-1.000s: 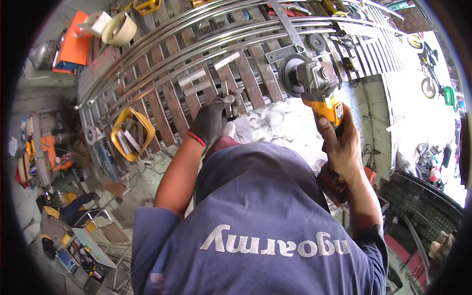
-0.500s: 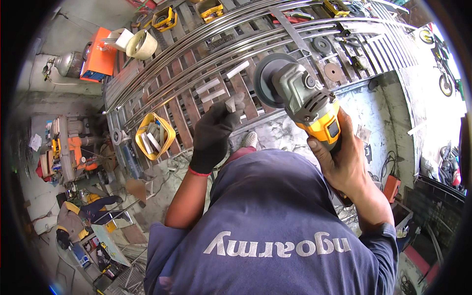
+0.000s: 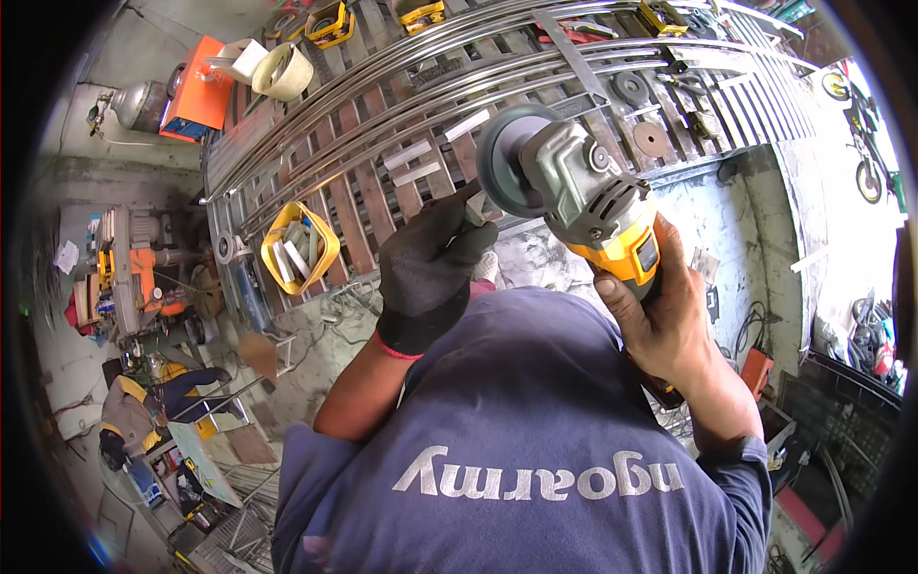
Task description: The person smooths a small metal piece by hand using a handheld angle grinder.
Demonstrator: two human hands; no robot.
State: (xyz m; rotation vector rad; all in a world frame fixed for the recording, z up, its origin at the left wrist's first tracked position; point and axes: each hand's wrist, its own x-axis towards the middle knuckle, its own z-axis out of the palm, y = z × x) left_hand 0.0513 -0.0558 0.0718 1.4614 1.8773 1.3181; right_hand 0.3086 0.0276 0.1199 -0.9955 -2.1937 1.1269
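The view looks steeply down from the wearer's head, close above the blue shirt (image 3: 535,387), left hand (image 3: 428,256) and right hand (image 3: 666,330). Its reach (fisheye-wide, straight edges bowing) runs forward across the slatted counter (image 3: 348,230).

Right hand (image 3: 662,316) gripping angle grinder (image 3: 601,199), left hand (image 3: 430,256) (black-gloved) near grey disc (image 3: 501,163)

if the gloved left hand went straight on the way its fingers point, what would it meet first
Likely the disc of the grinder, just beyond the left hand, though depth is unclear.
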